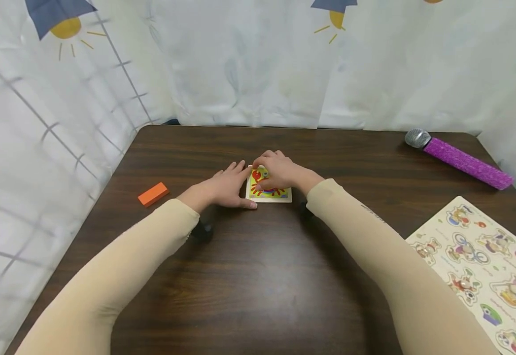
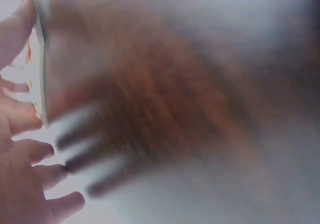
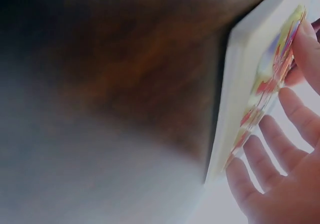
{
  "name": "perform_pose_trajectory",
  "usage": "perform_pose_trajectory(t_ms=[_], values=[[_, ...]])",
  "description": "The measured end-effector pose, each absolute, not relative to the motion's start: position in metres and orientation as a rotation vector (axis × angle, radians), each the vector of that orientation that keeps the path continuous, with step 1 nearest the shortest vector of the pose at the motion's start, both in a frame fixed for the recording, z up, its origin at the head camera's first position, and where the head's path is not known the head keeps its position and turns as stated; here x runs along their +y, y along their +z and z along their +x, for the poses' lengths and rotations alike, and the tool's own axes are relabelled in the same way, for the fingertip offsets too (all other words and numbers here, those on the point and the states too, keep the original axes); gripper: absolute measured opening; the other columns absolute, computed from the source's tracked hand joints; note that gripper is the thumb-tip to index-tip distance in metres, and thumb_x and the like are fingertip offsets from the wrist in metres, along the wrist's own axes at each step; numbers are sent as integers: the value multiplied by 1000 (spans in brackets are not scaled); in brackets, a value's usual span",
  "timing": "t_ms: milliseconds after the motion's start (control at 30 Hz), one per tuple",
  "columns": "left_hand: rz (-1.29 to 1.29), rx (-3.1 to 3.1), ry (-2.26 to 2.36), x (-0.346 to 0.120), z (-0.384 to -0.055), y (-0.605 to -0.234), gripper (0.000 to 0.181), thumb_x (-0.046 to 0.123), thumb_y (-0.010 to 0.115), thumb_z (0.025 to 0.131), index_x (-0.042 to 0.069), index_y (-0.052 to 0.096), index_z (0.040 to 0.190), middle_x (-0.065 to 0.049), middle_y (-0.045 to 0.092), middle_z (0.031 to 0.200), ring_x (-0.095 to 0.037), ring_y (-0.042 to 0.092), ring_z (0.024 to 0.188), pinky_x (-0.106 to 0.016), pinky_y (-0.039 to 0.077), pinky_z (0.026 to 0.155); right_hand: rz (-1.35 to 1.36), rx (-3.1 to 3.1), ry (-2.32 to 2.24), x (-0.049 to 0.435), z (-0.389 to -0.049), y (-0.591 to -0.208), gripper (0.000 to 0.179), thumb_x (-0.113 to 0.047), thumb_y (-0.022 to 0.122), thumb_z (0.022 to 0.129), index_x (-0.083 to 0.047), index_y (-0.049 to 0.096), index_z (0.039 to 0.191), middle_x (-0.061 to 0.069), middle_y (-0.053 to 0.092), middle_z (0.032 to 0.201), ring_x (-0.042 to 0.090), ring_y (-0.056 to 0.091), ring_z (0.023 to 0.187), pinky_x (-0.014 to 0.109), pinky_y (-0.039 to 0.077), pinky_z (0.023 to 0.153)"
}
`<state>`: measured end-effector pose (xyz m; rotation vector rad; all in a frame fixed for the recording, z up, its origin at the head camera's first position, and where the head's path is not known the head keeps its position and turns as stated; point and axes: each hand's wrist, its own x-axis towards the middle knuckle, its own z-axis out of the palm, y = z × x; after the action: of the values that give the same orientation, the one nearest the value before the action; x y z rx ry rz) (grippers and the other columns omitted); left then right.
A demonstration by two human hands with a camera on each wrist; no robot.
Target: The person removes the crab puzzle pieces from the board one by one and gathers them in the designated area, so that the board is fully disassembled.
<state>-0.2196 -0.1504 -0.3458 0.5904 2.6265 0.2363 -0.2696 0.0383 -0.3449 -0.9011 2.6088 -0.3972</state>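
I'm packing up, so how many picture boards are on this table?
2: a small board partly under the right hand, and a large board at the right, cut off by the frame. Any underneath these would be hidden.

Two hands, a left hand point(image 1: 224, 189) and a right hand point(image 1: 282, 171), are at one small picture board point(image 1: 270, 199). Left of them lies one orange block point(image 1: 153, 195); right of them, one purple microphone point(image 1: 459, 158) and one large illustrated sheet point(image 1: 484, 275); beneath them, one dark table point(image 1: 258, 276).
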Motion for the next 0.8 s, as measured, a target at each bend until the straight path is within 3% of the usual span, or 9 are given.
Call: perform_pose_trajectory(t_ms=[267,533,800], values=[[686,2578,58,-143,-197,-340,107,63,66,91,14,9,166,-15,-4,173,-43,4,159,-66,18,123,-901,2607,-420,39,-269,-346,60,-37,75,93,-14,55,144,14,42,156,38,35,143,59,32,119],[630,2593,90,-147,-201,-342,102,62,70,88,20,19,165,-21,1,172,-44,6,159,-66,20,122,-898,2574,-425,36,-272,-344,63,-37,76,92,-12,53,145,14,41,157,38,34,143,60,29,120],[645,2585,95,-148,-207,-339,95,58,74,87,22,28,163,-18,2,173,-44,10,158,-65,25,121,-872,2566,-408,35,-274,-344,64,-37,77,91,-12,52,145,14,39,157,37,32,143,58,28,121]])
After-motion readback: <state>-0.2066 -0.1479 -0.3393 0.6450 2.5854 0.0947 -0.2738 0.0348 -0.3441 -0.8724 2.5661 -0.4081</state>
